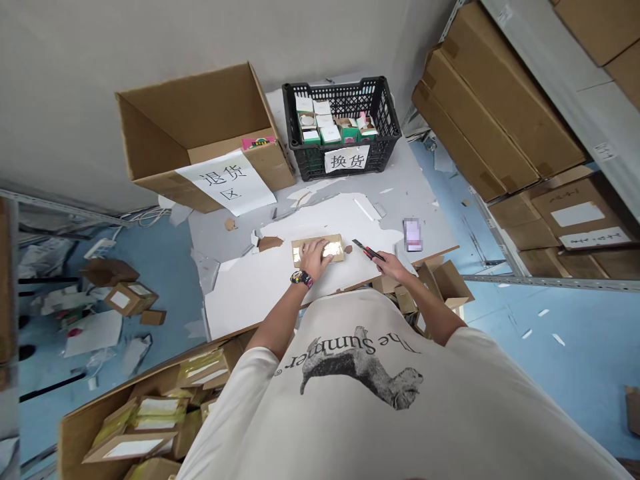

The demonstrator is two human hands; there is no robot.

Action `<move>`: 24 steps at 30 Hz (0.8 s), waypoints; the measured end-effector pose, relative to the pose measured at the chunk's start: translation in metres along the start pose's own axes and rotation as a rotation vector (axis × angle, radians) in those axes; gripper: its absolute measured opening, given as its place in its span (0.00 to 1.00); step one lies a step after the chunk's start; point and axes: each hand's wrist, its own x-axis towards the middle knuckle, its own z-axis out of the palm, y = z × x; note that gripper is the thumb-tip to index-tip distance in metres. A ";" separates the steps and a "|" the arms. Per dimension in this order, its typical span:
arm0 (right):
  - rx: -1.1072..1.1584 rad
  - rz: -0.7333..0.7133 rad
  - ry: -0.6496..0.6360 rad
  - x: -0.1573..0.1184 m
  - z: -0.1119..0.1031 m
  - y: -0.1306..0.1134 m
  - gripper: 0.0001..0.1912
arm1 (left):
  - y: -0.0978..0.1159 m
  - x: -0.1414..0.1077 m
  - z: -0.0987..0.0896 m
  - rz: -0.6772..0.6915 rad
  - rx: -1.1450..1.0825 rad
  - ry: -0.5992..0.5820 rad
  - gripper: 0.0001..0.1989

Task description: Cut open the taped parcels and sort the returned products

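Left hand: [314,259] laid palm-down with fingers spread loosely; it rests over the box rather than visibly gripping it.
Box: [335,252] under the left hand, flat on the table [260,287]; brown card with shiny patches on top.
Box handling: probably light, stiff at its edges but easy to dent mid-panel; the shiny patches may be slippery. The contents are hidden, so treat them as fragile.
Box hold: best taken across the two long sides, near the corners, with pressure kept off the middle.
Right hand: [393,267] closed around the knife handle.
Knife: [369,252] reaches out ahead of the right hand, tip toward the box but apart from it; likely light and rigid, safe only by the handle.
Phone: [413,236] beyond the right hand, to its right.
Crate: [305,167] well beyond both hands.
Carton: [278,168] beyond the left hand, to its left.
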 end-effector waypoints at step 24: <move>-0.581 -0.318 0.035 0.001 0.013 -0.035 0.24 | -0.009 0.028 -0.004 -0.006 0.197 -0.086 0.32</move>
